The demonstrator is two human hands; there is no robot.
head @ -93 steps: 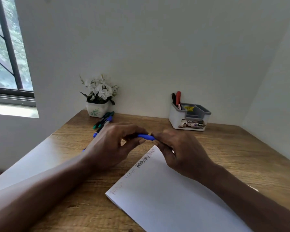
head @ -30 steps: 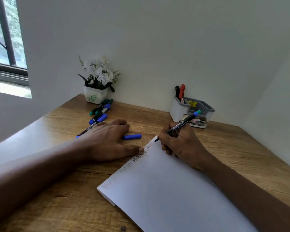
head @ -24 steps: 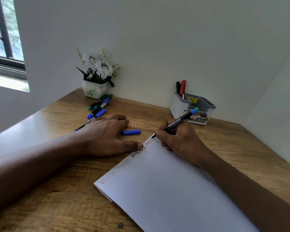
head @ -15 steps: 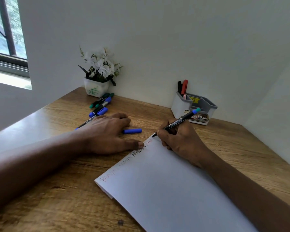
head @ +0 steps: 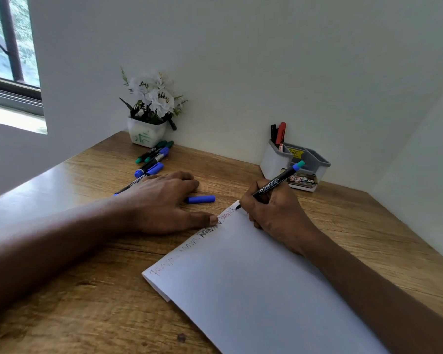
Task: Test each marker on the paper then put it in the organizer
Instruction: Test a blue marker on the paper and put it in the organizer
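Note:
My right hand (head: 274,213) grips an uncapped black-barrelled marker (head: 274,182) with a blue end, its tip on the far corner of the white paper (head: 253,290). Scribbles in red and black run along the paper's left edge. My left hand (head: 159,203) lies flat on the desk, thumb pressing the paper's edge. The marker's blue cap (head: 200,199) lies on the desk just beyond my left thumb. A white and grey organizer (head: 276,159) stands at the back right, with a red and a black marker upright in it.
Several blue and green markers (head: 154,157) lie in a loose pile beyond my left hand, in front of a white pot of white flowers (head: 149,111). The wooden desk (head: 87,302) sits in a corner, with walls behind and to the right. A window is at far left.
The marker was uncapped with both hands; the cap now lies on the desk. My left hand has settled flat on the paper's edge while my right hand marks the paper's far corner.

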